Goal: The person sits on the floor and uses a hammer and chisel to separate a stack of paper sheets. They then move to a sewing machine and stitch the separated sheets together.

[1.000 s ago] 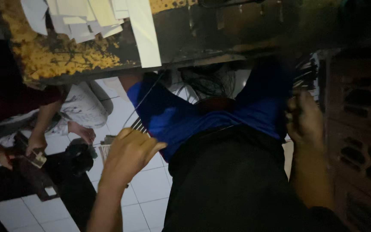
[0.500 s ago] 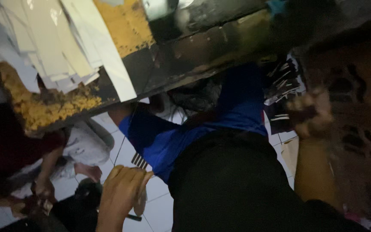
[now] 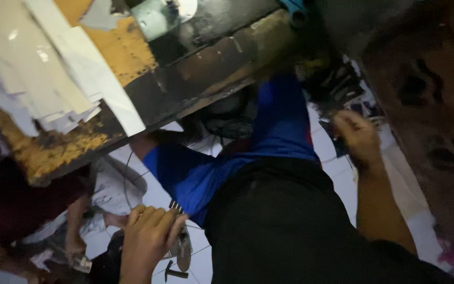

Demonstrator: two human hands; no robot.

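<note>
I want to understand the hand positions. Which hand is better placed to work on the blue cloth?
Probably the left hand: it already grips the edge of the blue cloth. The right hand sits farther off, beside it.

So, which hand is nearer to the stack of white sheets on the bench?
Left. The left hand is below the white sheets, on the same side of the picture. The right hand is far across, beyond the blue cloth.

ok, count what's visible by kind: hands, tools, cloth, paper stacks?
Hands: 3 (left hand, right hand, another person's hand)
Tools: 2 (comb tool, hammer)
Blue cloth: 1
Paper stack: 1
Total: 7
</note>
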